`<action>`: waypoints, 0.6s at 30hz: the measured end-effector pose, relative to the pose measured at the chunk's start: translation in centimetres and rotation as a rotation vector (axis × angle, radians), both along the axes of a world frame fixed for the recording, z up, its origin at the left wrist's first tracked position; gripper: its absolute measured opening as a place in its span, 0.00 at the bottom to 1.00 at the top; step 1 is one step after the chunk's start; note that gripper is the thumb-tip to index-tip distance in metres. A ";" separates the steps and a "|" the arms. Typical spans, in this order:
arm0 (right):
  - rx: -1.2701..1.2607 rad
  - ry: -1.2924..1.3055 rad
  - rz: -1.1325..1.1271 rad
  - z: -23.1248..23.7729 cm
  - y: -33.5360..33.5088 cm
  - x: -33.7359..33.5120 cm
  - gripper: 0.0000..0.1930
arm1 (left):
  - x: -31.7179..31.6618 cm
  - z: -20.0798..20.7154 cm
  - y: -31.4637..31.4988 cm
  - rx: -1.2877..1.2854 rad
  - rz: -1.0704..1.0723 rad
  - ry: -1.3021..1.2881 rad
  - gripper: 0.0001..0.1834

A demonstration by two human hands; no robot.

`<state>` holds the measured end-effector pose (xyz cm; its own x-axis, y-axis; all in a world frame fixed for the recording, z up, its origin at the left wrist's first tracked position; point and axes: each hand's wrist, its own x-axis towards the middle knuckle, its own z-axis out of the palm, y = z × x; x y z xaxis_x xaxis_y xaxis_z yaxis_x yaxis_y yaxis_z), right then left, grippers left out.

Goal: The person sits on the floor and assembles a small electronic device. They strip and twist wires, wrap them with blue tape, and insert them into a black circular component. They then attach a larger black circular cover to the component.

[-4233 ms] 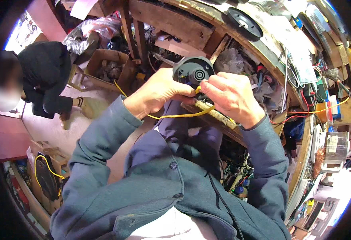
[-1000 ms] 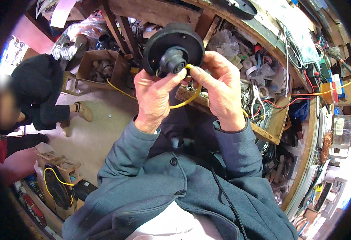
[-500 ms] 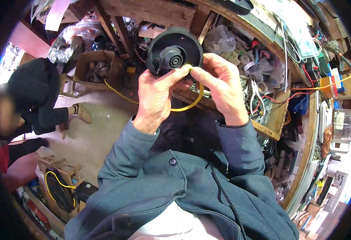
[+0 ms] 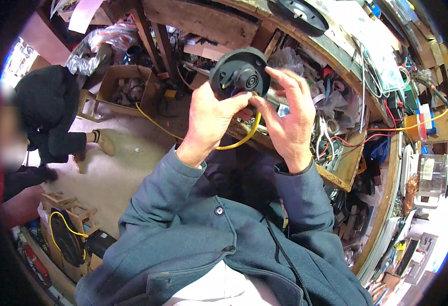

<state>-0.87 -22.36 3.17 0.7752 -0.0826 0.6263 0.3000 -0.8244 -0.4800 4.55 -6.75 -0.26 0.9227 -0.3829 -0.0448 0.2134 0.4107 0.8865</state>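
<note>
Cardboard box (image 4: pixel 144 85), open, 10 o'clock. Left hand (image 4: pixel 208 118), 11 o'clock: clamped on black base (image 4: pixel 240 70). Yellow cord (image 4: pixel 235 146): looped beneath, end hidden at the thumbs. The base itself, round, 12 o'clock: held up, inner side uncovered, ringed hub (image 4: pixel 252 81) bare; cord brought to lower edge, fastening cannot be told. Right hand (image 4: pixel 290 115), 2 o'clock: thumb by cord, forefinger spread apart at rim. Clear plastic container (image 4: pixel 432 176), 3 o'clock.

wooden bench (image 4: pixel 331 60), far side round to right. on it: black round part (image 4: pixel 309 19), far; clear plastic container (image 4: pixel 433 178), right.
</note>
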 end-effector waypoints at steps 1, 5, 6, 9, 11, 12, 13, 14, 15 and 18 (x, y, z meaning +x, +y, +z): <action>-0.043 -0.073 -0.028 0.6 0.4 0.1 0.30 | 0.0 0.0 0.1 0.030 -0.006 -0.014 0.13; -0.051 -0.076 0.121 1.6 0.2 0.3 0.27 | -0.3 1.1 0.5 0.150 -0.003 -0.110 0.12; -0.085 -0.094 0.139 1.1 -0.1 0.6 0.27 | -0.2 0.8 0.3 0.215 0.023 -0.161 0.13; -0.098 -0.152 0.154 0.8 0.0 0.5 0.26 | -0.6 1.0 0.6 0.278 0.044 -0.209 0.11; -0.177 -0.222 0.149 0.9 0.5 0.3 0.25 | -1.0 1.1 0.5 0.314 0.077 -0.200 0.11; -0.161 -0.247 0.119 0.6 0.8 0.1 0.23 | -1.1 1.1 0.4 0.333 0.115 -0.236 0.11; -0.107 -0.220 0.102 0.5 0.9 -0.2 0.23 | -1.3 1.0 0.2 0.352 0.153 -0.271 0.11; -0.054 -0.194 0.085 0.5 0.9 -0.3 0.22 | -1.4 0.9 0.1 0.371 0.192 -0.306 0.12; -0.080 -0.216 0.095 0.4 0.8 -0.2 0.22 | -1.6 0.7 0.0 0.354 0.231 -0.347 0.12; -0.139 -0.258 0.120 0.5 0.5 0.0 0.21 | -1.9 0.9 -0.1 0.375 0.270 -0.364 0.13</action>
